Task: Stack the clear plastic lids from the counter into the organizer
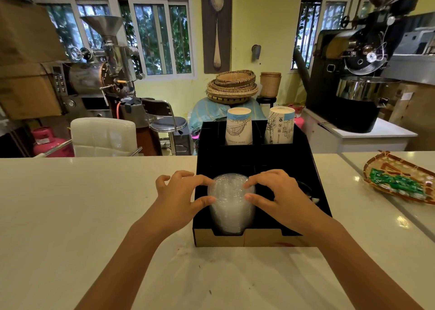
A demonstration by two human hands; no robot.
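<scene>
A tall stack of clear plastic lids (231, 206) stands in the front left compartment of the black organizer (256, 161) on the white counter. My left hand (181, 194) grips the top of the stack from the left, thumb and fingers on its rim. From the right, my right hand (280, 195) holds the same top lids. The stack rises above the organizer's front wall, and its base is hidden inside the compartment.
Two stacks of upside-down paper cups (239, 126) (280, 125) stand in the organizer's back compartments. A woven tray (386, 166) with green packets lies on the counter at the right. Coffee roasters, chairs and baskets stand beyond the counter's far edge.
</scene>
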